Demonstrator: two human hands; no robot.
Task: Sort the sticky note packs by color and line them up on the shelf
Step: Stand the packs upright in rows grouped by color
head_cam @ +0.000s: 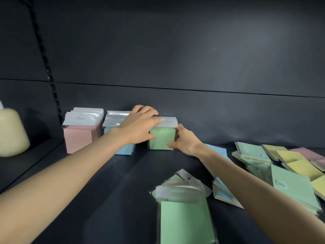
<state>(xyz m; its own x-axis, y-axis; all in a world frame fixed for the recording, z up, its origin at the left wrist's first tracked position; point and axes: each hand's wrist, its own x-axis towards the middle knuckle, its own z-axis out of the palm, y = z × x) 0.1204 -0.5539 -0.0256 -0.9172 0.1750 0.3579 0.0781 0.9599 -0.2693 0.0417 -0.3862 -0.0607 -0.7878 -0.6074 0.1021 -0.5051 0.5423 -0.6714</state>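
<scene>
On a dark shelf [109,199], 3 upright rows of sticky note packs stand side by side toward the back wall: pink packs [79,138] on the left, blue packs [123,148] just beside them, and green packs [161,140] to the right of the blue, with a narrow gap between blue and green. Each pack sits in a clear sleeve with a silvery header on top. Both hands grip the green row: the left hand [139,127] lies over its top and left side, fingers curled across the headers and thumb against the front face, while the right hand [184,140] presses the right side, thumb on the lower front corner. The left forearm crosses in front of the blue row and hides part of it. Nearer the camera, a loose stack of green packs [186,219] lies flat on the shelf, headers pointing away. Just to its right, under the right forearm, lie a few blue packs [223,192], partly hidden. Farther right is an unsorted heap [281,166] of green, yellow and pink packs, overlapping and tilted at mixed angles. At the far left edge, on a neighbouring shelf section, stands a pale yellow jug [12,132], well apart from the packs.
</scene>
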